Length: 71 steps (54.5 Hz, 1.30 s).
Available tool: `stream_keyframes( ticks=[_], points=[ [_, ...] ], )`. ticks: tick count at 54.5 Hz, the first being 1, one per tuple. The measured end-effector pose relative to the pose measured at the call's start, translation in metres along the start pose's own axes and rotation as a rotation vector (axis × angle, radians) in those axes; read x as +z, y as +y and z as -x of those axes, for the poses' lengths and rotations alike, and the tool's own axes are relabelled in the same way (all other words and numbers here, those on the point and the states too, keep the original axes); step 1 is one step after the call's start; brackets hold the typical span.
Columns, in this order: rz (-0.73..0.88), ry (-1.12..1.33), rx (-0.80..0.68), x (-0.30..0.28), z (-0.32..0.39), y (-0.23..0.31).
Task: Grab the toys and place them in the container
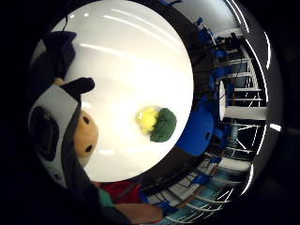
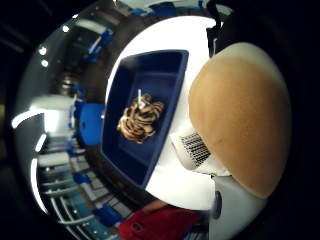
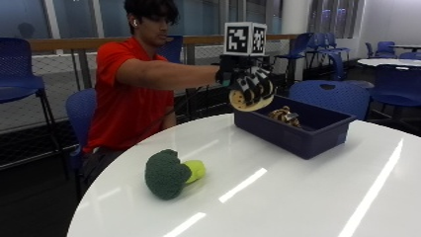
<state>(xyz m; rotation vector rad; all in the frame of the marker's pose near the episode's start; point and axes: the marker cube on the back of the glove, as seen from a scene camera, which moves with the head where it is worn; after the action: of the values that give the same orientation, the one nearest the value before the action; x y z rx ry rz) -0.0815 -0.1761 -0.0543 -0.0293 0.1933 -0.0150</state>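
Observation:
My gloved right hand (image 3: 251, 81) grips a tan round plush toy (image 3: 249, 100) in the air, just above the near end of the dark blue container (image 3: 309, 133). That toy fills much of the thumb side palm view (image 2: 240, 115), with a white barcode tag (image 2: 192, 149) hanging from it. A striped brown plush toy (image 3: 284, 116) lies inside the container (image 2: 120, 100), also seen from the palm (image 2: 140, 120). A green and yellow broccoli plush (image 3: 170, 173) lies on the white round table (image 3: 296, 197) near the person's side (image 1: 157, 123).
Blue chairs (image 3: 329, 96) stand behind the container and around the room. Another white table (image 3: 395, 61) is at the back right. The person in a red shirt (image 3: 125, 98) sits at the table's far left edge.

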Motion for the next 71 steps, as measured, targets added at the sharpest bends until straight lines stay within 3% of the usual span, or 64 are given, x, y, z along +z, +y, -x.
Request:
stream_keyframes(
  ticks=[18, 22, 35, 39, 45, 49, 60, 64, 71],
  points=[
    [-0.048, 0.014, -0.152, -0.039, 0.128, -0.011],
    [-0.063, 0.011, -0.242, -0.043, 0.153, -0.008],
    [-0.071, 0.019, -0.27, -0.049, 0.193, -0.011],
    [-0.061, -0.055, -0.364, -0.049, 0.205, -0.005],
    [0.038, -0.041, -0.235, -0.031, 0.2, -0.012],
    [0.116, -0.044, -0.279, -0.02, 0.196, -0.008],
    [0.079, -0.062, -0.228, 0.001, 0.158, -0.012],
    [0.076, -0.02, -0.295, 0.007, 0.137, -0.008],
    [0.063, -0.018, -0.162, 0.019, 0.095, -0.01]
  ],
)
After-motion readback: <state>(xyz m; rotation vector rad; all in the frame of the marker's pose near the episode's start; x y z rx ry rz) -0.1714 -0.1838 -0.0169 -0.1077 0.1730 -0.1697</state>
